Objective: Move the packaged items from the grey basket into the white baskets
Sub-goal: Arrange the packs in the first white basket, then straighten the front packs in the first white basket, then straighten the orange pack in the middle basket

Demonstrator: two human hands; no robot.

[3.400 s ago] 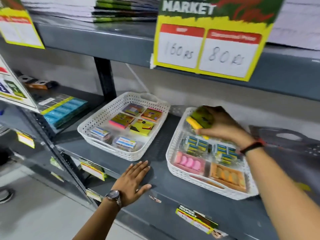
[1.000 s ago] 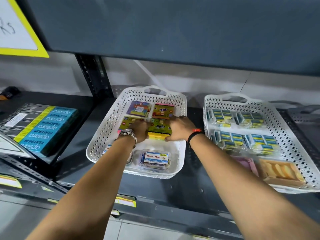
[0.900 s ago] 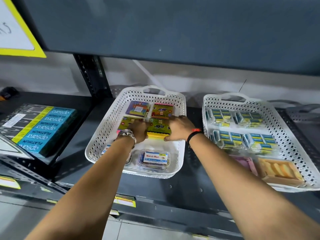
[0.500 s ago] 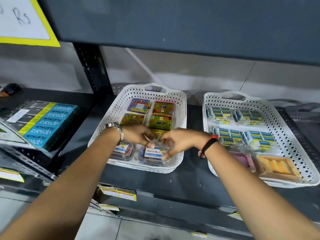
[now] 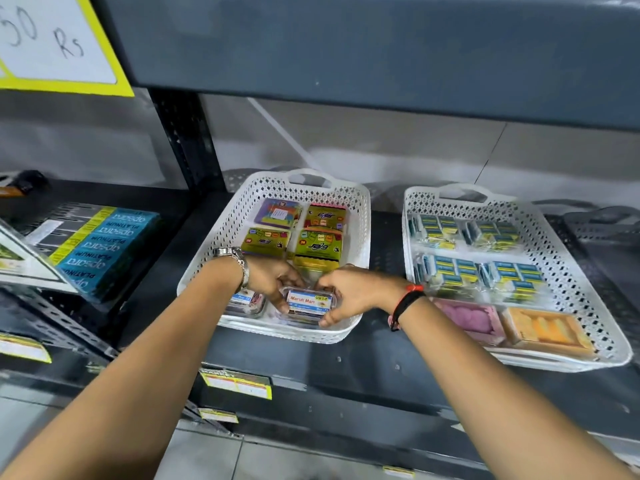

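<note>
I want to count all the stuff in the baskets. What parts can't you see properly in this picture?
Head view:
- Second clear box in the left white basket: mostly hidden under the left hand.
- Clear box labelled Maruti Mart: sides covered by both hands; right hand.
- Grey basket: cut off by the right edge, contents unseen.
- Price sign: cut off top left.
- Shelf-edge labels: too blurred to read.

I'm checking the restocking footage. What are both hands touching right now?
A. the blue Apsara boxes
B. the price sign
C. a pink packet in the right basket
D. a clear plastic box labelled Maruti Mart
D: the left hand and right hand flank the clear plastic box labelled Maruti Mart at the front of the left white perforated basket.
</note>
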